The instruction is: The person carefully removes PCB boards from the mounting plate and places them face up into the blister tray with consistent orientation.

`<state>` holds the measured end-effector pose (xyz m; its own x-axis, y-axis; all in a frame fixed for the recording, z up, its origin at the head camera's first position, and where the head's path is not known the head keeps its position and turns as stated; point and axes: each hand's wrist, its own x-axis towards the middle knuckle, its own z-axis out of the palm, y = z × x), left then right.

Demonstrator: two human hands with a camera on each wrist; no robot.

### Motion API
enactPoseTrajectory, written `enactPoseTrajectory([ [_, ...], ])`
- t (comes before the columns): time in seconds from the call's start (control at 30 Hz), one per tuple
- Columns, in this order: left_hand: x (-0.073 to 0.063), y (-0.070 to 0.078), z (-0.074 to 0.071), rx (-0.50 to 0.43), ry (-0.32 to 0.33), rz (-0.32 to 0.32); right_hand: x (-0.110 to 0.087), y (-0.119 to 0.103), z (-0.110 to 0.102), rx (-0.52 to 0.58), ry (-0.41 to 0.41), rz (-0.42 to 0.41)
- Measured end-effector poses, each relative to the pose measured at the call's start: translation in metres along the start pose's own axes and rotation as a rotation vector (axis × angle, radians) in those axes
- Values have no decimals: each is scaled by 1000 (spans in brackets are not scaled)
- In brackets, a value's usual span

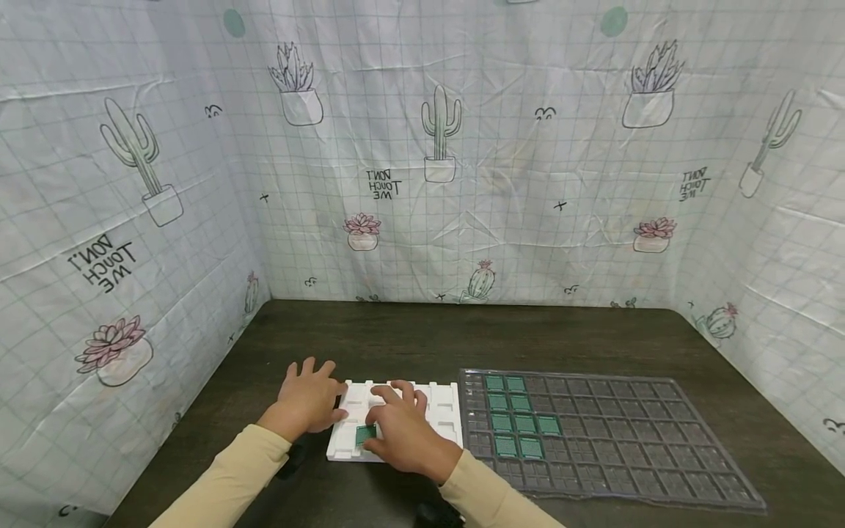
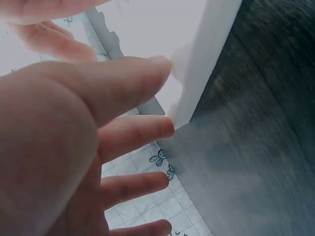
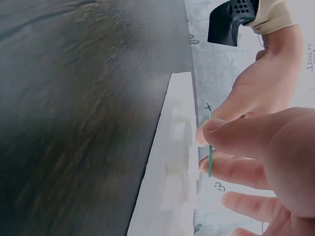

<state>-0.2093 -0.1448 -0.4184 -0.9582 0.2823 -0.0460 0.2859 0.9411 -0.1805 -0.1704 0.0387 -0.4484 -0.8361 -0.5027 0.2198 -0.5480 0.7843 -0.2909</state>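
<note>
A small green circuit board [image 1: 365, 435] is pinched between the thumb and index finger of my right hand [image 1: 405, 429]. Edge-on in the right wrist view, the board [image 3: 210, 167] appears as a thin strip just above the white tray [image 3: 170, 162]. This white tray [image 1: 343, 445] has shallow recesses and lies in front of me, partly covered by the right hand. At its left edge, the thumb and index finger of my left hand [image 1: 309, 400] touch the side, fingers spread and nearly straight.
To the right of the white tray lies a clear plastic tray [image 1: 627, 440] with rows of square pockets. Several green circuit boards [image 1: 524, 423] fill pockets on its left side. Dark wood table [image 1: 396, 337] extends back to a patterned cloth [image 1: 515, 220] hung around three sides.
</note>
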Motion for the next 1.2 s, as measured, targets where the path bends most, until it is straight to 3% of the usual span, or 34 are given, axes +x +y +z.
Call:
enactPoseTrajectory([
  [0.97,-2,9,8,-18,88,10,-32,36,-20,30,57,36],
  [1.2,0,13,3,-11,106,14,-42,46,-26,58,63,38],
])
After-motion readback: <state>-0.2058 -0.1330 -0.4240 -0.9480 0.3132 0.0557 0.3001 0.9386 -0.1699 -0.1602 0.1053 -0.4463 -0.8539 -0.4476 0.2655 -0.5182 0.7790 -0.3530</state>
